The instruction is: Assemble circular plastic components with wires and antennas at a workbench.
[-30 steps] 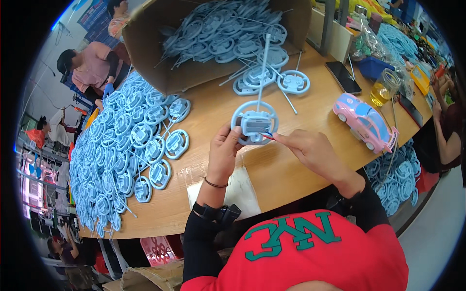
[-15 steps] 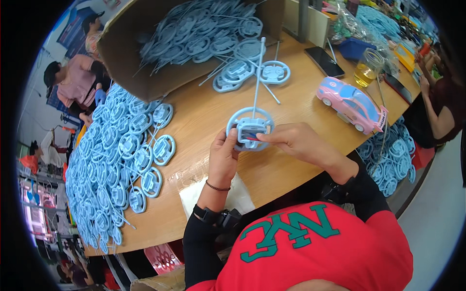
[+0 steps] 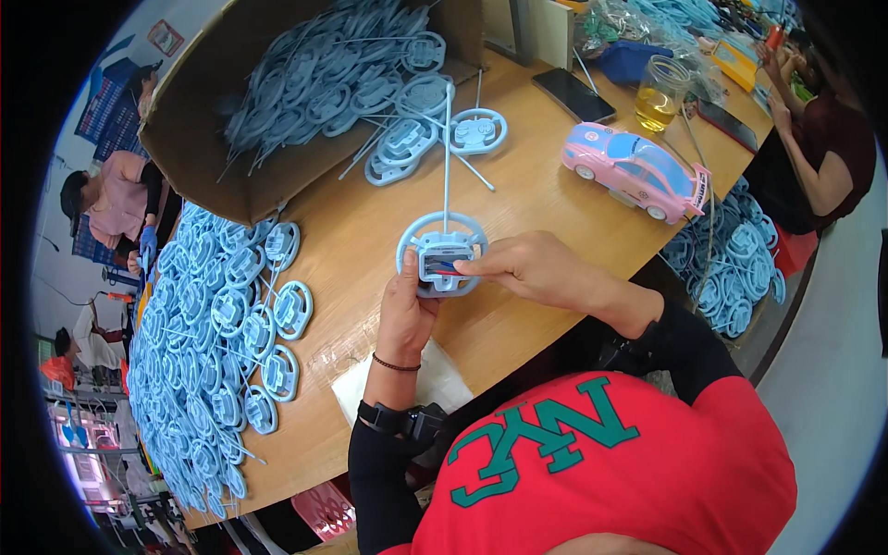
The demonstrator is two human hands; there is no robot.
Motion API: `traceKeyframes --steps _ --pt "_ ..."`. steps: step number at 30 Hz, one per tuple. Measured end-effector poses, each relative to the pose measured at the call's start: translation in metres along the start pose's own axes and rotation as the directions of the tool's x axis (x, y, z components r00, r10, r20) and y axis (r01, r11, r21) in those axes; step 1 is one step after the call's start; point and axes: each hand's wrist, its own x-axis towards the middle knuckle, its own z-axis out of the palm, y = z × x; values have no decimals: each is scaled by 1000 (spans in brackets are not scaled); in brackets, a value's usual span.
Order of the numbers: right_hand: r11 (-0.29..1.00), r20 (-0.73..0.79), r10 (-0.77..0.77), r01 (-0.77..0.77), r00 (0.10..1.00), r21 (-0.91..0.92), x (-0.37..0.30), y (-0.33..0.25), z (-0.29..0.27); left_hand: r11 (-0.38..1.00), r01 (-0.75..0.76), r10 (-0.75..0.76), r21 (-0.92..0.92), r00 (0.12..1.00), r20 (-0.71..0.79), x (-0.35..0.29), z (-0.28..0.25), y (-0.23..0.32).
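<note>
We have a pale-blue wheel-shaped controller (image 3: 446, 250) raised over the bench (image 3: 356, 250), left of the pink toy car (image 3: 638, 171) and nearer to us, its thin rod (image 3: 447, 162) pointing away from us. Our left hand (image 3: 407, 310) pinches its lower-left rim, thumb in front. Our right hand (image 3: 536, 268) has come inward: a second ago its fingertips were at the controller's lower right edge, and now the forefinger reaches over the dark central recess, beside a small red-and-blue piece (image 3: 450, 273). We judge that the handling has moved from the edge into the recess, with the left hand only steadying. Whether the right fingertips pinch that piece or press on it, we cannot tell. Far left of the car spreads a heap of similar controllers (image 3: 199, 356); left of the car and beyond it stands a carton (image 3: 180, 153) holding more.
</note>
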Motion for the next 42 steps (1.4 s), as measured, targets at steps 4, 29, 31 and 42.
traceKeyframes --steps 4,29,31,42 --pt "999 47 16 -18 999 33 -1 1 4 935 -38 87 351 988 -125 -5 -25 7" --pt "968 -114 144 -116 983 225 -37 17 -54 -609 -223 455 761 687 566 226 59 -16" --pt "971 -113 154 -129 982 201 -40 18 -56 -539 -228 403 811 776 486 226 64 -14" --pt "993 -207 118 -114 971 33 -24 22 -35 988 -125 129 86 991 -47 80 14 7"
